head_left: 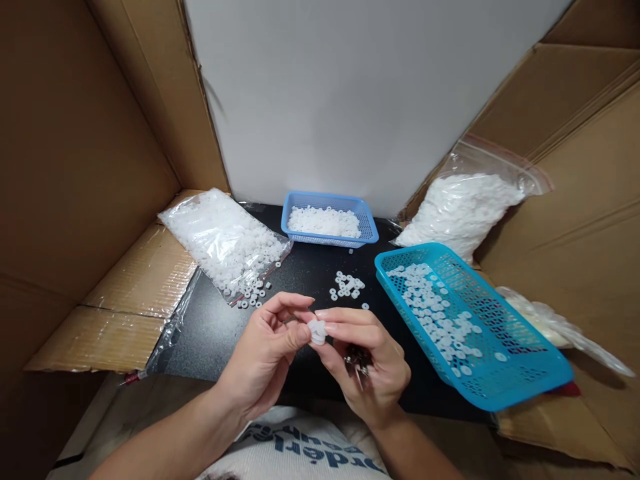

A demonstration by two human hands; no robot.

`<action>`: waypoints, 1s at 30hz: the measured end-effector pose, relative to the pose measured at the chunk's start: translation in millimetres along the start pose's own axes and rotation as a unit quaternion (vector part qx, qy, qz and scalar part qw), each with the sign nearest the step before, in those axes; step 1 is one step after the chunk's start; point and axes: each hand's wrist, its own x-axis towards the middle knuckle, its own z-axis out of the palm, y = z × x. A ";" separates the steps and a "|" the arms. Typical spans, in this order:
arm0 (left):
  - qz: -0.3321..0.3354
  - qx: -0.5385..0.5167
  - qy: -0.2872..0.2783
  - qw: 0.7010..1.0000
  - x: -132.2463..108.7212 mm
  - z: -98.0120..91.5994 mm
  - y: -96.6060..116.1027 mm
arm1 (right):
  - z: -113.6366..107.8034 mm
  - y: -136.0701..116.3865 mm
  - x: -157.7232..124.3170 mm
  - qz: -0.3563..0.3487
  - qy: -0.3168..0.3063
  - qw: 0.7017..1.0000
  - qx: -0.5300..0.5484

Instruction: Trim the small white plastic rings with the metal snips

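My left hand [267,357] and my right hand [367,363] meet over the near part of a black mat [210,333]. Together their fingertips pinch a small white plastic part [317,331]. My right palm also keeps a small dark metal tool [357,360], mostly hidden. Just beyond my fingers lies a loose cluster of small white rings [347,285] on the mat.
A turquoise basket [520,380] with white rings sits at the right. At the back stands a small blue basket [327,223] of the same parts. Clear bags of white parts lie at left [223,240] and right [463,207]. Cardboard walls [75,167] enclose the place.
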 end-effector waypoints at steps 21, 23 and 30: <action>-0.095 -0.079 0.010 0.992 2.6 -1.0 3.3 | -154.1 79.1 1.8 0.217 0.072 0.832 -0.506; -0.098 -0.080 0.013 0.992 2.9 -1.3 3.1 | -156.5 80.9 -0.5 0.218 0.063 0.833 -0.505; -0.089 -0.032 0.029 0.995 3.8 -1.8 2.9 | -94.3 48.7 11.5 0.259 0.080 0.939 -0.211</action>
